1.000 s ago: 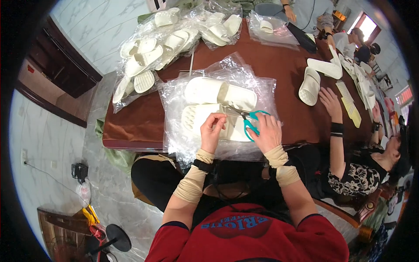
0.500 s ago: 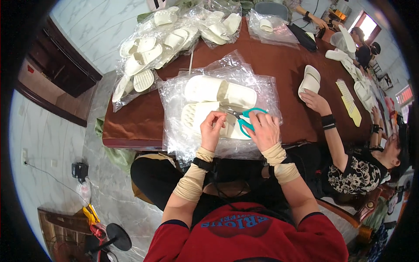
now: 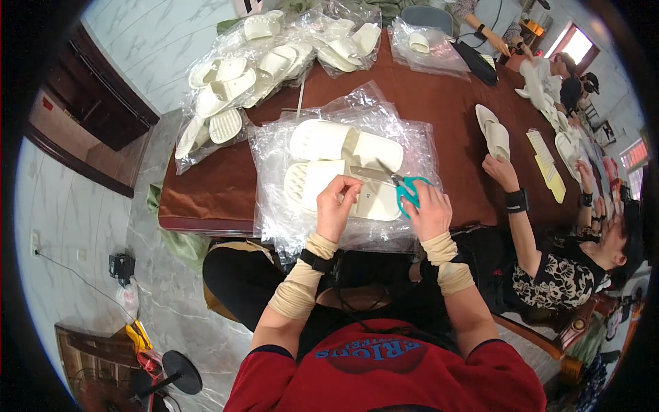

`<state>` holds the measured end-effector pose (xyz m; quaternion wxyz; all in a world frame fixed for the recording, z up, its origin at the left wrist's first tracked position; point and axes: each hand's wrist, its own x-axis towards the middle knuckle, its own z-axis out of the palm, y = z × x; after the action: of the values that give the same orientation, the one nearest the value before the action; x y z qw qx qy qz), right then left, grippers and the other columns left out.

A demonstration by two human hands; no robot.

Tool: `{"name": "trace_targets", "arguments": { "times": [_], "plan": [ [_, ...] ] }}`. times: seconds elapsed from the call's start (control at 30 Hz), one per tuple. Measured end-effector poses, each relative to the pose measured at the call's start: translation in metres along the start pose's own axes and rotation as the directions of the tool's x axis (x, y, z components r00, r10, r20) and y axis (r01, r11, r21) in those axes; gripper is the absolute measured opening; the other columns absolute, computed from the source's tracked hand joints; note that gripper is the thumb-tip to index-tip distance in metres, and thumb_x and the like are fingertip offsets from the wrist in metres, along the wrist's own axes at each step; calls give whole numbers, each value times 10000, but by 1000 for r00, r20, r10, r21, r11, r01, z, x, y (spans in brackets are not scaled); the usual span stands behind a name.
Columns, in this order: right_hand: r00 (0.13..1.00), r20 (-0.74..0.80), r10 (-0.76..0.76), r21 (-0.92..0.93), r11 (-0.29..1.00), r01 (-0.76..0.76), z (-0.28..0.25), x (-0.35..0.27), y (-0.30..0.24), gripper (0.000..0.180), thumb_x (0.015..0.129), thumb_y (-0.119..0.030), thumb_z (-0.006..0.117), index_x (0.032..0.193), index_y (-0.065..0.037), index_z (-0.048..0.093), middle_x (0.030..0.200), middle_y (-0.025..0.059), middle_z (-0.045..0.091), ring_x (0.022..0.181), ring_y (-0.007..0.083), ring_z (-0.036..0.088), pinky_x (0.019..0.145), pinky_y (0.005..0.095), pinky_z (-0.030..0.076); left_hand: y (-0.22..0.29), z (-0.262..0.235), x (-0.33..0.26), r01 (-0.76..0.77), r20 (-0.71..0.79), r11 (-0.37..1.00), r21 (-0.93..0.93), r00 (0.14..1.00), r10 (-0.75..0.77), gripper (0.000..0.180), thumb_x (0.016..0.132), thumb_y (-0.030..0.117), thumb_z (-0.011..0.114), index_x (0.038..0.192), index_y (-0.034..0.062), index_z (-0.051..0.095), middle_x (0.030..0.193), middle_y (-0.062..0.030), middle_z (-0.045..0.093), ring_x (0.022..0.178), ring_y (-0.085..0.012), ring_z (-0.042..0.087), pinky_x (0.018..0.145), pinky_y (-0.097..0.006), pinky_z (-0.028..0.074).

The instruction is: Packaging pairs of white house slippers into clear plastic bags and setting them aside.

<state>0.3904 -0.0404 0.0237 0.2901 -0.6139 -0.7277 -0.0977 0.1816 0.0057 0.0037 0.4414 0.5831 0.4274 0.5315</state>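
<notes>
A pair of cream slippers lies side by side in front of me, the far slipper [image 3: 319, 139] and the near slipper [image 3: 307, 182]. Beneath them are stacked clear plastic bags [image 3: 278, 213]. My right hand [image 3: 432, 211] grips teal-handled scissors [image 3: 408, 191], whose blades are spread and point left over the slippers. By the strap of the near slipper, my left hand [image 3: 335, 208] is closed, thumb and forefinger pinched together. Whatever it pinches is too small to make out.
Bagged cream slippers [image 3: 226, 89] are heaped at the far left of the brown-covered table [image 3: 446, 123]. To my right, a co-worker's hand [image 3: 501, 172] holds a cream slipper [image 3: 495, 134]. A yellow-and-white card strip [image 3: 547, 168] lies beyond it. A grey bin [image 3: 425, 17] stands behind.
The scissors in my right hand have drawn back to the right, and their blades are now spread. My left hand stays pinched near the strap. The co-worker's slipper has tilted.
</notes>
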Motion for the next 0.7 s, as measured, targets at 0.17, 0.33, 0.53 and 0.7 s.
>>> {"name": "trace_targets", "arguments": {
  "times": [0.17, 0.33, 0.53, 0.7],
  "plan": [
    [951, -38, 307, 155, 942, -298, 5, 6, 35, 356, 797, -253, 687, 1088, -94, 556, 984, 135, 606, 861, 361, 611, 718, 443, 487, 64, -6, -29, -68, 147, 967, -246, 983, 107, 37, 891, 2, 577, 887, -23, 603, 776, -66, 579, 652, -120, 547, 610, -237, 446],
    [893, -13, 450, 80, 891, -447, 25, 10, 113, 385, 869, -294, 617, 1154, -44, 547, 1109, 176, 569, 982, 391, 576, 806, 458, 477, 125, -68, -64, -223, -146, 888, -402, 973, 178, 52, 896, 8, 556, 852, 33, 545, 820, -55, 534, 638, -118, 461, 592, -246, 392],
    [915, 194, 354, -302, 909, -288, 36, 14, 124, 287, 863, -224, 606, 1103, -68, 597, 1182, 118, 547, 1034, 340, 562, 824, 440, 501, 131, -205, -102, -398, -640, 917, 33, 696, 325, 128, 988, 139, 470, 945, 39, 537, 841, -17, 487, 709, -101, 390, 690, -250, 372],
    [968, -23, 249, 180, 954, -241, 21, 35, 75, 147, 870, -141, 599, 988, -67, 644, 959, 102, 625, 826, 284, 624, 739, 362, 515, 78, -305, -161, 113, -766, 912, 394, 589, 258, 176, 945, 145, 556, 1057, 10, 574, 908, -40, 567, 763, -93, 481, 727, -252, 407]
  ]
}}
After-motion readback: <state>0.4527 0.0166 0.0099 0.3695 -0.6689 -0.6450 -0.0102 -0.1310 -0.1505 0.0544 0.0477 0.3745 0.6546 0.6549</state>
